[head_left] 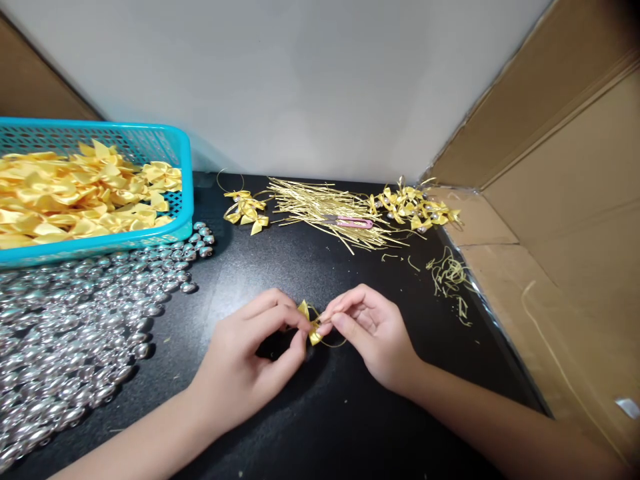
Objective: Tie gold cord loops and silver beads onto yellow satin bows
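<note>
A small yellow bow (306,312) is held just above the black table (320,413), near its front middle. The left hand (250,357) pinches one side of it with thumb and pointer finger. The right hand (373,333) pinches the other side, with its fingers pressed close together. A thin gold thread (334,344) loops out under the bow. Shiny silver beads (75,333) lie to the left. Behind them is a blue basket (186,167) full of yellow ribbons (75,197). At the back lies a pile of gold strings (320,207).
</note>
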The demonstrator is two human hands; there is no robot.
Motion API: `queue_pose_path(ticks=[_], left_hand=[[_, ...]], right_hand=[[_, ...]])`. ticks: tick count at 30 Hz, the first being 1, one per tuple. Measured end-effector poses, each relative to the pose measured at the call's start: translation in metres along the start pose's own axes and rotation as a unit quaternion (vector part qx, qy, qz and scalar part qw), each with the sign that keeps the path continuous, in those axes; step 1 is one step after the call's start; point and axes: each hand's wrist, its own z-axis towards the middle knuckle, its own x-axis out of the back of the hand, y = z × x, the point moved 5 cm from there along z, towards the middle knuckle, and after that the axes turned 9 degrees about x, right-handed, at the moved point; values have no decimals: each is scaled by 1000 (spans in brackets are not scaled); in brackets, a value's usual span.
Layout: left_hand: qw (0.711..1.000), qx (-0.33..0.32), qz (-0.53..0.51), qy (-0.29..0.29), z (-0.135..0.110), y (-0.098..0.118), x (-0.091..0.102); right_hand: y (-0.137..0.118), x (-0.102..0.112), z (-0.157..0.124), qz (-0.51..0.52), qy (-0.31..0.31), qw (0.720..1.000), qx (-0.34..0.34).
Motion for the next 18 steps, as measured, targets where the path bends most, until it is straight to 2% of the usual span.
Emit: queue_pose_path(ticks=[2, 5, 8, 10, 13, 18], left_hand=[[999, 20, -15, -21, -1, 0, -3], [990, 122, -29, -62, 0, -8, -7], [955, 246, -114, -117, -1, -19, -14], [926, 299, -187, -137, -2, -24, -18], [896, 334, -249, -153, -2, -29, -22], [870, 374, -280, -158, -2, -34, -24]], right_hand=[[-1, 0, -1, -16, 3, 1000, 16], [-4, 0, -2, -60, -1, 997, 48], [-10, -1, -3, -127, -13, 987, 96], [-14, -2, -3, -173, -23, 976, 129], [-18, -5, -5, -226, -35, 959, 170], [-24, -9, -6, -280, -56, 933, 219]])
